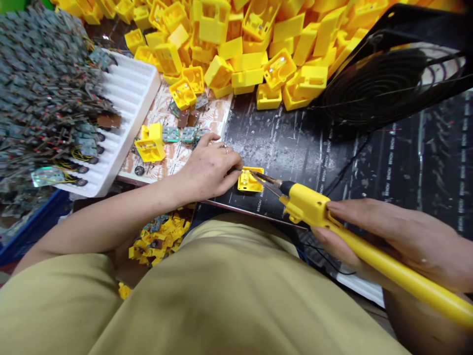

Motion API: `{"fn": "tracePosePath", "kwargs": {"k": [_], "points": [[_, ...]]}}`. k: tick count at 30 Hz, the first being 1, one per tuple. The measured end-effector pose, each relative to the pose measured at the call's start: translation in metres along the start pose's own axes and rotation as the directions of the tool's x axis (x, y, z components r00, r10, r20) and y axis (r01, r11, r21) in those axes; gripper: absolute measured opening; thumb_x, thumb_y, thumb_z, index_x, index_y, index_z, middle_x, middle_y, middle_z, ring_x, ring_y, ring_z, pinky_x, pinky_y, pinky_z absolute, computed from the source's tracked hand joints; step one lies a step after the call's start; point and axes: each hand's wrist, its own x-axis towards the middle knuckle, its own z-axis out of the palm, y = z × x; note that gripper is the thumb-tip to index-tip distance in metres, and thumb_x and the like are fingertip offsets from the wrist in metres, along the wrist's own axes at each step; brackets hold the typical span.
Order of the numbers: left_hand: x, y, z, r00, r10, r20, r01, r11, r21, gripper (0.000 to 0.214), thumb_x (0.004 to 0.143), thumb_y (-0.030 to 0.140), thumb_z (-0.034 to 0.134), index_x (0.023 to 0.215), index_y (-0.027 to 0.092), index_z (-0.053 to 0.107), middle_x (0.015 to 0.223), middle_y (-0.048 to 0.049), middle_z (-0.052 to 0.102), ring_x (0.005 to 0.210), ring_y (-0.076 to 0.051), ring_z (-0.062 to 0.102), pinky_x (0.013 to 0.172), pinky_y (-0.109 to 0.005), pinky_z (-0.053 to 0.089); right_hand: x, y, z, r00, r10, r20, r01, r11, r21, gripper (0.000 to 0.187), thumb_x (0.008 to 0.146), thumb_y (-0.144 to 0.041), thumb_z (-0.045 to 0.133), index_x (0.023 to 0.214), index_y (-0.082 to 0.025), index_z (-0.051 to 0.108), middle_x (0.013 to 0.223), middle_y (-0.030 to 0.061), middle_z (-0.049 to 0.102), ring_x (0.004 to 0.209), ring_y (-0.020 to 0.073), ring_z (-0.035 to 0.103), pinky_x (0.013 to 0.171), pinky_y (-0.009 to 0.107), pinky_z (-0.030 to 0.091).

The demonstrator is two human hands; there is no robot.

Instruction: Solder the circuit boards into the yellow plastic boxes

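Observation:
My right hand [402,231] is wrapped round a soldering iron [308,204] with a yellow handle. Its dark tip reaches over a small yellow plastic housing [251,179] lying open side up near the bench's front edge. A thin metal guide runs beneath the tip. Beside the housing rests my left hand [214,170], with a ring on one finger. Its thumb and fingers are pinched at the housing's left side, around something thin and dark that I cannot make out. Behind that hand lie small green circuit boards [179,134] and another yellow housing [151,143].
A large heap of yellow housings [236,54] covers the back of the black bench [288,143]. At the right back stands a black fan [391,84]. A white foam tray [125,98] piled with wired circuit boards [48,84] is at left. Yellow parts [162,239] lie below the bench.

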Motion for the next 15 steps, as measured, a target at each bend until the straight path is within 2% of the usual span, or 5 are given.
{"fn": "tracePosePath", "kwargs": {"k": [4, 6, 9, 15], "points": [[0.0, 0.0, 0.001, 1.0, -0.014, 0.006, 0.014, 1.0, -0.001, 0.028, 0.09, 0.029, 0.045, 0.085, 0.017, 0.069, 0.077, -0.0057, 0.071, 0.083, -0.023, 0.065, 0.105, -0.05, 0.04, 0.004, 0.004, 0.006, 0.995, -0.086, 0.041, 0.086, 0.996, 0.003, 0.006, 0.093, -0.028, 0.062, 0.096, -0.023, 0.059, 0.08, -0.0004, 0.069, 0.069, 0.01, 0.066, 0.062, 0.02, 0.056], [0.0, 0.001, 0.002, 1.0, -0.015, 0.008, 0.015, 1.0, -0.016, 0.027, 0.09, 0.03, 0.045, 0.085, 0.017, 0.069, 0.077, -0.0056, 0.071, 0.082, -0.023, 0.065, 0.106, -0.051, 0.039, 0.006, 0.007, 0.004, 0.99, -0.114, 0.077, 0.117, 0.993, -0.029, 0.007, 0.093, -0.027, 0.063, 0.089, -0.022, 0.059, 0.079, -0.0003, 0.068, 0.069, 0.0098, 0.066, 0.065, 0.021, 0.056], [0.0, 0.001, 0.0, 0.999, -0.035, 0.018, 0.036, 0.998, -0.057, 0.025, 0.089, 0.03, 0.046, 0.085, 0.018, 0.067, 0.078, -0.005, 0.07, 0.083, -0.022, 0.065, 0.107, -0.052, 0.038, 0.008, 0.012, -0.001, 0.976, -0.191, 0.099, 0.194, 0.981, -0.017, 0.009, 0.088, -0.022, 0.068, 0.09, -0.021, 0.059, 0.08, -0.0005, 0.069, 0.072, 0.0098, 0.067, 0.069, 0.02, 0.056], [-0.003, 0.0, -0.011, 0.996, -0.041, 0.078, 0.058, 0.971, -0.23, 0.023, 0.089, 0.032, 0.047, 0.084, 0.019, 0.065, 0.084, -0.0027, 0.069, 0.089, -0.02, 0.063, 0.115, -0.057, 0.027, -0.002, 0.014, -0.016, 0.983, -0.134, 0.123, 0.145, 0.986, -0.083, 0.009, 0.094, -0.029, 0.061, 0.09, -0.021, 0.062, 0.082, 0.0013, 0.069, 0.072, 0.0091, 0.066, 0.07, 0.02, 0.054]]}}
